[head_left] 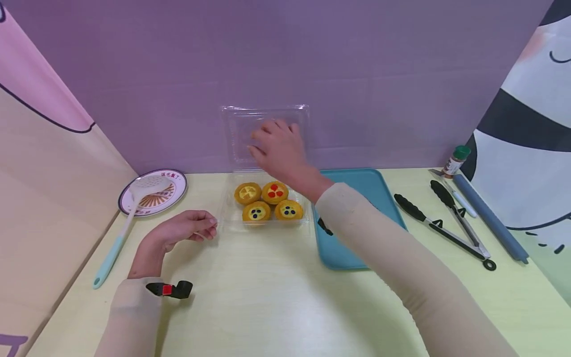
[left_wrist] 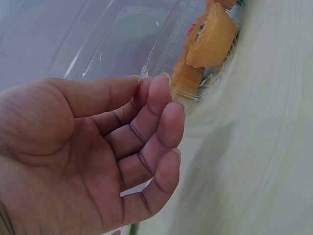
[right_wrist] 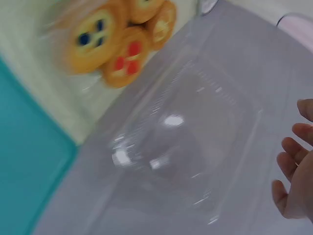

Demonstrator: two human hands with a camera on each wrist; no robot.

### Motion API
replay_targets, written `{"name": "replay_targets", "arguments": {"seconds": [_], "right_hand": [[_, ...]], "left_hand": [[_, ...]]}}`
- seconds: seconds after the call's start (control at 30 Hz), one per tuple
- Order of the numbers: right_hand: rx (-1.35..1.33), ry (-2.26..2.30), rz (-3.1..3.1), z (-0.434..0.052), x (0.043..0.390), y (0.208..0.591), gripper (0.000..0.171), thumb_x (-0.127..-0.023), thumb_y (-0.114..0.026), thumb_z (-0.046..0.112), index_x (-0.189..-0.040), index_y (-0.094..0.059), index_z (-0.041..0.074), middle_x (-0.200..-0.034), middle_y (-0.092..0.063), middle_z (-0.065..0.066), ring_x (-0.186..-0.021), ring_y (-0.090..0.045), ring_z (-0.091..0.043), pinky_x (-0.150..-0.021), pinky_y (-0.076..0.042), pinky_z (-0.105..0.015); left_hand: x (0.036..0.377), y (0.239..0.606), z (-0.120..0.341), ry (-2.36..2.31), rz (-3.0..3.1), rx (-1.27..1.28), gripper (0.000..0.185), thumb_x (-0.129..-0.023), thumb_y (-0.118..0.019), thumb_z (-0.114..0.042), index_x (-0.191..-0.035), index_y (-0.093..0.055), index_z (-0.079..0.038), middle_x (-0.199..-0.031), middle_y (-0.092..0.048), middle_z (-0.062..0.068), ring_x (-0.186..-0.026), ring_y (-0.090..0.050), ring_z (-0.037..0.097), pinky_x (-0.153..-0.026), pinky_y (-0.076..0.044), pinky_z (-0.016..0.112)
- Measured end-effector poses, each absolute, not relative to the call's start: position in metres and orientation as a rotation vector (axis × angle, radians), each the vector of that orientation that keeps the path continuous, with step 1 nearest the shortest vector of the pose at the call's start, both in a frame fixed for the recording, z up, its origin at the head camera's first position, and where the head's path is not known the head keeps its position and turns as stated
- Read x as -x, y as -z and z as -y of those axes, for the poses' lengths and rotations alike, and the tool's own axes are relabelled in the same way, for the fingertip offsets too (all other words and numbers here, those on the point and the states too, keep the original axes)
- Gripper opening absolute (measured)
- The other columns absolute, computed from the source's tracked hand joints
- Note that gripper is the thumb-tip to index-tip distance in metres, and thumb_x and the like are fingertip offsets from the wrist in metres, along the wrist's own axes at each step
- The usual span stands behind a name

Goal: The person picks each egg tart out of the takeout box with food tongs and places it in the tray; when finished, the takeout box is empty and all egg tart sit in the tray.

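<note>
Box [head_left: 266, 220] holds four tarts [head_left: 268, 201] (lid [head_left: 243, 130] upright behind); plate [head_left: 153, 192] left, tray [head_left: 357, 188] right.

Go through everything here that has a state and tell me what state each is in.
clear container: lid open, upright
tarts: four, inside container
right hand: open, at lid
left hand: fingers loosely curled beside container
tongs: lying spread
spice jar: capped, upright

Under my right hand [head_left: 278, 148] I see a clear plastic clamshell box [head_left: 265, 131] with four golden-yellow round tarts [head_left: 268, 202]: one red-dotted, two dark-blue-dotted, one pale yellow. Right of it is a teal rectangular tray [head_left: 374, 193]; beyond my left hand [head_left: 185, 228] is a white round plate with an orange sunburst pattern [head_left: 153, 196].
</note>
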State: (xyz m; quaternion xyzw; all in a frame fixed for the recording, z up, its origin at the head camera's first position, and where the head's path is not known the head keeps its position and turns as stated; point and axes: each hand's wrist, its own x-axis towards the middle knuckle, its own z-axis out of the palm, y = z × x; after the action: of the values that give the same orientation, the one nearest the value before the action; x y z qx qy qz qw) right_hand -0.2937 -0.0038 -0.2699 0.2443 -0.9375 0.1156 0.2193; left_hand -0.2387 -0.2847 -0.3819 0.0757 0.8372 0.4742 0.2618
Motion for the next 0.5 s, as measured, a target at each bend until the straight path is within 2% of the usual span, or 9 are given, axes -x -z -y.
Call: {"name": "replay_targets", "arguments": {"seconds": [0.13,0.23,0.37,0.5], "right_hand": [[-0.531,-0.570,2.666,-0.028,0.312,0.289,0.038,-0.099,-0.059,0.042,-0.131,-0.066,0.022,-0.135,-0.061,-0.002,-0.132,-0.049,-0.024,-0.110,-0.035,-0.049],[-0.412,-0.836,2.671,-0.051,0.324,0.304,0.041,-0.098,-0.063,0.038,-0.132,-0.066,0.016,-0.134,-0.063,-0.007,-0.128,-0.053,-0.027,-0.110,-0.037,-0.050],[-0.315,-1.026,2.665,-0.070,0.338,0.322,0.043,-0.098,-0.064,0.034,-0.132,-0.065,0.008,-0.131,-0.066,-0.011,-0.122,-0.058,-0.028,-0.106,-0.044,-0.047],[-0.260,-1.038,2.742,-0.078,0.344,0.335,0.043,-0.099,-0.061,0.034,-0.132,-0.065,0.007,-0.133,-0.066,-0.011,-0.119,-0.062,-0.028,-0.098,-0.050,-0.044]], "left_hand": [[0.239,0.382,0.285,-1.289,-2.252,-0.203,0.034,-0.105,-0.051,-0.026,-0.117,-0.055,0.006,-0.099,-0.067,0.006,-0.093,-0.064,0.020,-0.086,-0.053,0.034],[0.241,0.380,0.286,-1.286,-2.255,-0.207,0.036,-0.105,-0.051,-0.027,-0.118,-0.056,0.006,-0.100,-0.067,0.006,-0.094,-0.064,0.020,-0.087,-0.053,0.034],[0.240,0.377,0.289,-1.280,-2.270,-0.198,0.039,-0.105,-0.051,-0.030,-0.119,-0.057,0.006,-0.101,-0.068,0.006,-0.094,-0.064,0.019,-0.087,-0.053,0.033],[0.238,0.377,0.292,-1.260,-2.284,-0.172,0.040,-0.105,-0.052,-0.030,-0.121,-0.059,0.006,-0.103,-0.069,0.006,-0.095,-0.064,0.019,-0.089,-0.052,0.034]]}}
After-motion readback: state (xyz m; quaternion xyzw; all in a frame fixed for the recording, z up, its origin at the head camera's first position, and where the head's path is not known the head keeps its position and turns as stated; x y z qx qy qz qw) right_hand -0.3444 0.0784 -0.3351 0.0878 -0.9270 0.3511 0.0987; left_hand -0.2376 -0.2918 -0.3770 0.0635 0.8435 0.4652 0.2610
